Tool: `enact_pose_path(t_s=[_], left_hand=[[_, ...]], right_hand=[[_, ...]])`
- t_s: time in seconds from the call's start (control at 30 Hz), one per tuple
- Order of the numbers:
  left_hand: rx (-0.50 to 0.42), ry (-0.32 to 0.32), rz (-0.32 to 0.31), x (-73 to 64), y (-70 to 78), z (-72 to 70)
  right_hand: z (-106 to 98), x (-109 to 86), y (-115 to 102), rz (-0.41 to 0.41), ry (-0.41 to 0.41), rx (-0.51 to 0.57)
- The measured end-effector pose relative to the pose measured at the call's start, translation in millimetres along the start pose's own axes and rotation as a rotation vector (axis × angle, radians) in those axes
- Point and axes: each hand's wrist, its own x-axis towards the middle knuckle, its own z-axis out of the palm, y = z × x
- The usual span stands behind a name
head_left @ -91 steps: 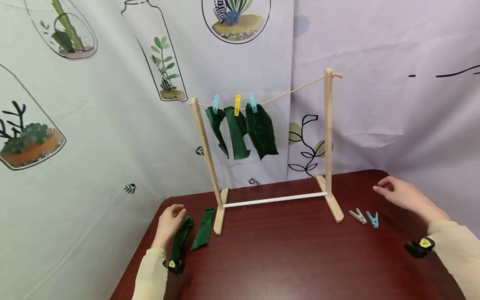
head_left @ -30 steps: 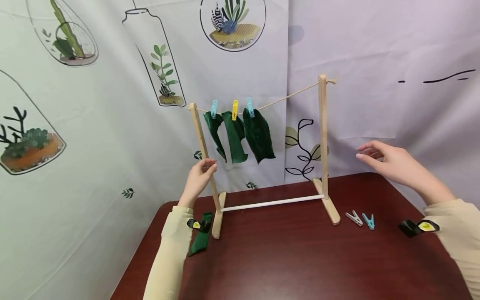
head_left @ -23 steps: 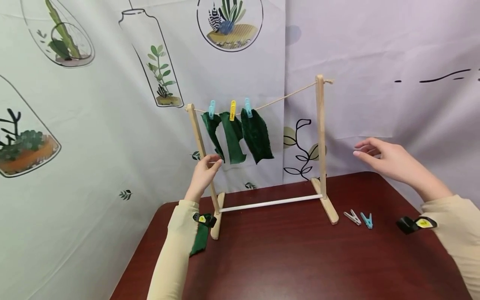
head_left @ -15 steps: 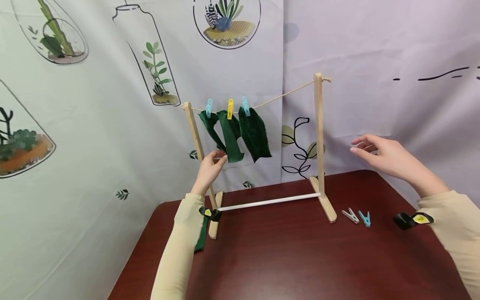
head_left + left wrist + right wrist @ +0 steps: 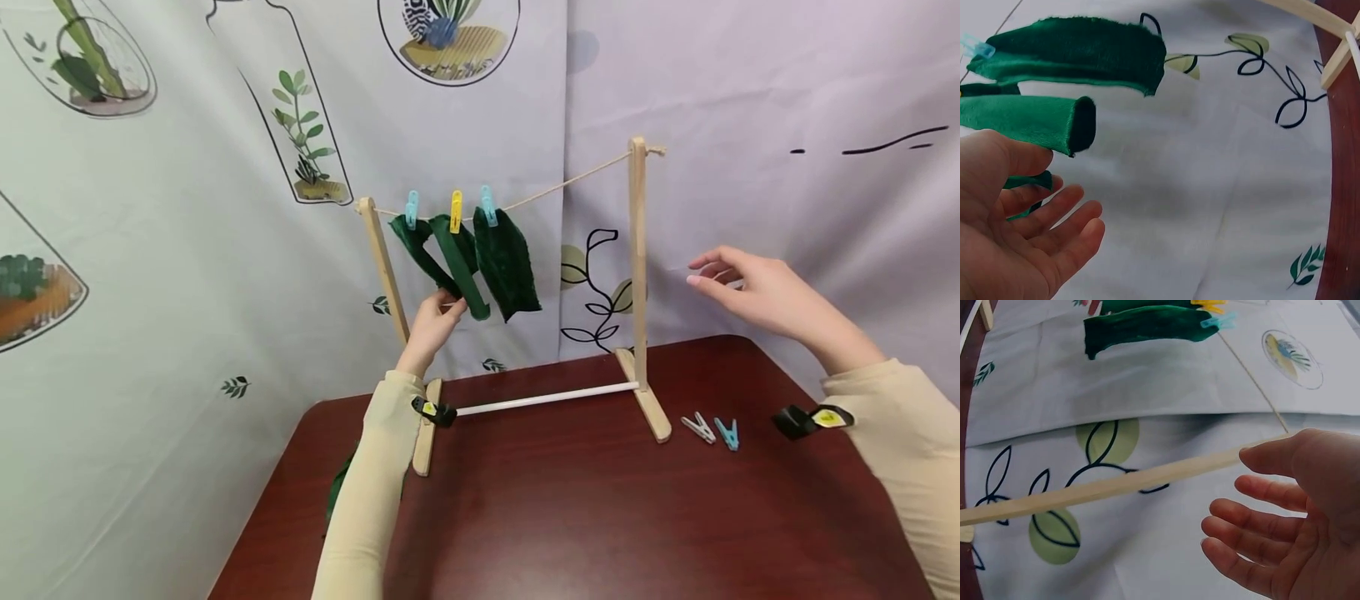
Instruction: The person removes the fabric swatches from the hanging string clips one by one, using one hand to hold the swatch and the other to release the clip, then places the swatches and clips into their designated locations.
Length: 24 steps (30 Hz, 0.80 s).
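Three dark green cloth pieces hang pegged to a cord point(image 5: 585, 177). My left hand point(image 5: 435, 325) reaches up under the left cloth strip point(image 5: 423, 257), thumb and index finger apart around its lower end, the other fingers loosely extended. In the left wrist view the thumb lies right at the edge of the middle cloth strip point(image 5: 1029, 119). The wider right cloth piece point(image 5: 507, 267) hangs beside them. Blue clothespegs point(image 5: 412, 210) hold the outer pieces, a yellow clothespeg point(image 5: 456, 212) the middle one. My right hand point(image 5: 757, 292) hovers with relaxed fingers beyond the right post point(image 5: 637, 267), holding nothing.
The wooden stand has a low white rod point(image 5: 547, 398) and feet on the dark red table point(image 5: 585, 508). A white clothespeg point(image 5: 698, 427) and a blue clothespeg point(image 5: 727, 434) lie at right. Green cloth point(image 5: 339, 485) shows behind my left sleeve. A printed curtain point(image 5: 465, 133) hangs behind.
My left hand has risen from the table cloths to the hanging left strip, whose lower end has shifted right. The right hand has lifted and moved slightly left, away from the loose pegs.
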Motion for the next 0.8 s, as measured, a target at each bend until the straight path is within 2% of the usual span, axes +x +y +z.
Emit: enact_pose_path(t_s=[0.23,0.33,0.57,0.67,0.8], left_hand=[[-0.044,-0.013,-0.003,-3.7,4.7,7.5],[-0.041,-0.041,-0.001,-4.3,7.2,8.8],[-0.03,-0.115,0.061,-3.0,16.6,13.0],[-0.064,-0.135,0.072,-2.6,17.7,15.9],[-0.129,-0.185,0.053,-5.6,17.2,22.9]], right_hand=[[-2.8,15.9,-18.4,-0.013,-0.002,0.022],[-3.9,21.0,-25.8,-0.023,-0.001,0.027],[-4.7,27.8,-40.0,-0.057,0.004,0.027],[-4.6,31.2,-47.2,-0.074,0.003,0.028],[-4.6,34.6,-56.3,-0.088,-0.011,0.031]])
